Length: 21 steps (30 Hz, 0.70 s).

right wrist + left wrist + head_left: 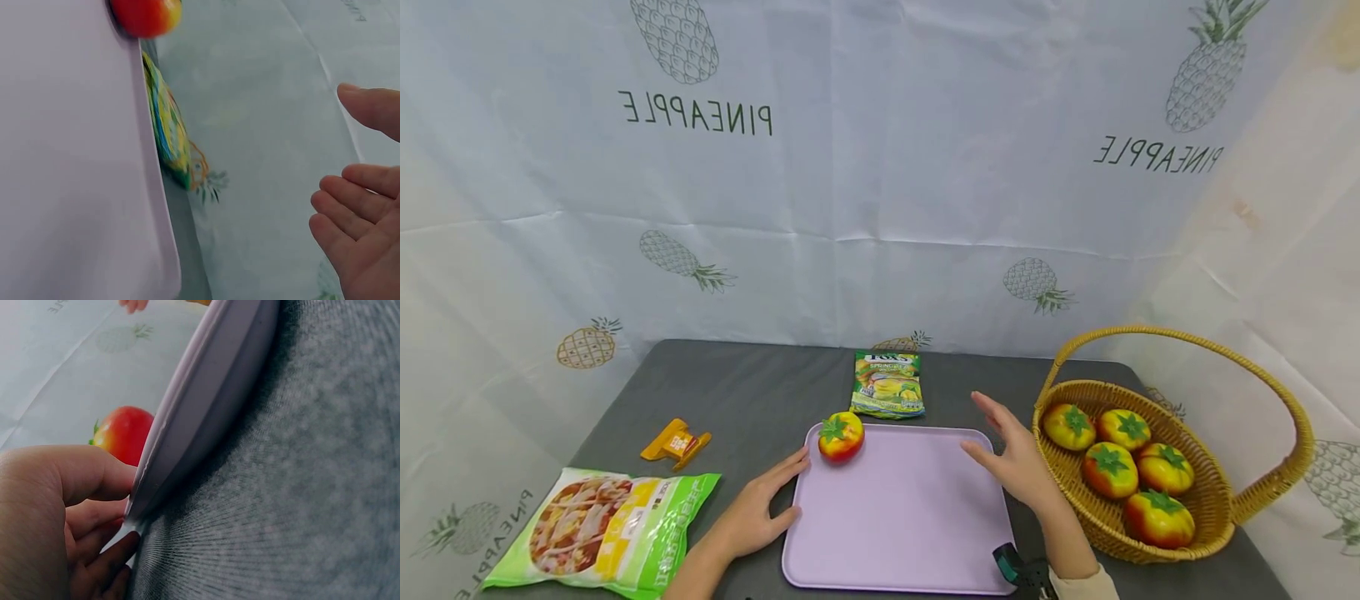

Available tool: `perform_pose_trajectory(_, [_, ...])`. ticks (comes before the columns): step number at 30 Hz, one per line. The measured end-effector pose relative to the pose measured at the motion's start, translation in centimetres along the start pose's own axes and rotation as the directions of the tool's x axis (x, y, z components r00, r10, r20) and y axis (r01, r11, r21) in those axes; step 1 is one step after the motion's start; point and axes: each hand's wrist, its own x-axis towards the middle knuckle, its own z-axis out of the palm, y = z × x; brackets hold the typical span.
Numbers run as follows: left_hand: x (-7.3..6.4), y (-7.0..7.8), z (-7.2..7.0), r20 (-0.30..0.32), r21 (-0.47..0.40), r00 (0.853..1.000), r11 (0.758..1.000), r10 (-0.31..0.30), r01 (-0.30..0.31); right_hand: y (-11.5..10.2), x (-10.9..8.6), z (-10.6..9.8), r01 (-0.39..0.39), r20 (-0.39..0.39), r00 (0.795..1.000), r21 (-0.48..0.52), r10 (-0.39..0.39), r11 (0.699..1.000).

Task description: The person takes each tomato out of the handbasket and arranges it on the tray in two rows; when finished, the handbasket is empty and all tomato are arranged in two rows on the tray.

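Note:
A lilac tray lies on the dark table, with one red-and-yellow fruit with a green leafy top in its far left corner. My left hand is at the tray's left side, its fingers fairly straight. The left wrist view shows the thumb right at the tray's rim, the other fingers partly hidden beneath it. Above the tray's right edge is my right hand, thumb and fingers spread apart and holding nothing. Its palm shows in the right wrist view.
On the right stands a wicker basket with a tall handle and several similar fruits. A green candy bag lies behind the tray. To the left are a small orange wrapped packet and a large green-and-white food bag. A pineapple-print curtain hangs behind.

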Motion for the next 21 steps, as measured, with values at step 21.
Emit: perform_pose_trajectory(21, [-0.1,-0.1,0.0,-0.044,0.005,0.998,0.999,0.041,-0.041,2.4,-3.0,-9.2,-0.323,-0.028,0.946,-0.155,0.323,0.934])
